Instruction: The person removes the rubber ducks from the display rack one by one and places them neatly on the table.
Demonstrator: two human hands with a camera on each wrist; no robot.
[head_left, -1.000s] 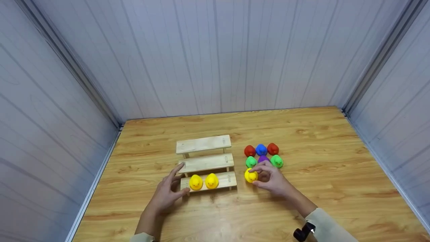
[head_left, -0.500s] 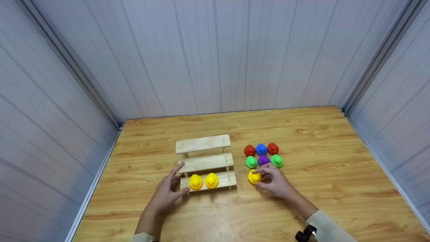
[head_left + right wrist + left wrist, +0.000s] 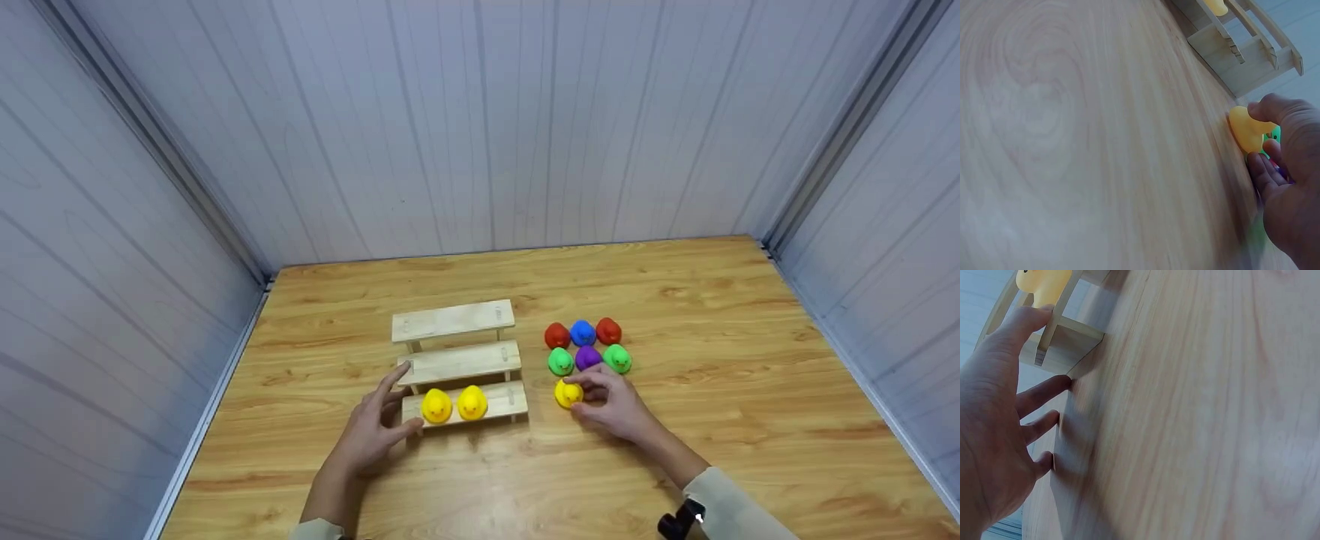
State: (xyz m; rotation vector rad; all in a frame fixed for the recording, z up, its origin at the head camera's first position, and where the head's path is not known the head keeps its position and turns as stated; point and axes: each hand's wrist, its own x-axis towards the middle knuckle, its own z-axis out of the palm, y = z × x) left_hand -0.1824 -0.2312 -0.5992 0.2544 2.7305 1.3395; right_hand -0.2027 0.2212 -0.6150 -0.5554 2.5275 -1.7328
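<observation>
the yellow duck (image 3: 565, 394) is pinched between the thumb and fingers of the right hand (image 3: 616, 407), right of and apart from the front shelf (image 3: 501, 400), whose left end the left hand (image 3: 369, 433) touches, fingers spread.

Toward one o'clock from the rightmost yellow duck (image 3: 568, 394), red, blue, green and purple ducks (image 3: 587, 355) are seen on streaked wood (image 3: 690, 322).

Soft, even light fills the head view!
Over to the wrist views, hazier: pale glare on the tabletop (image 3: 1044, 118), soft shadows beside the left hand (image 3: 995, 419).
</observation>
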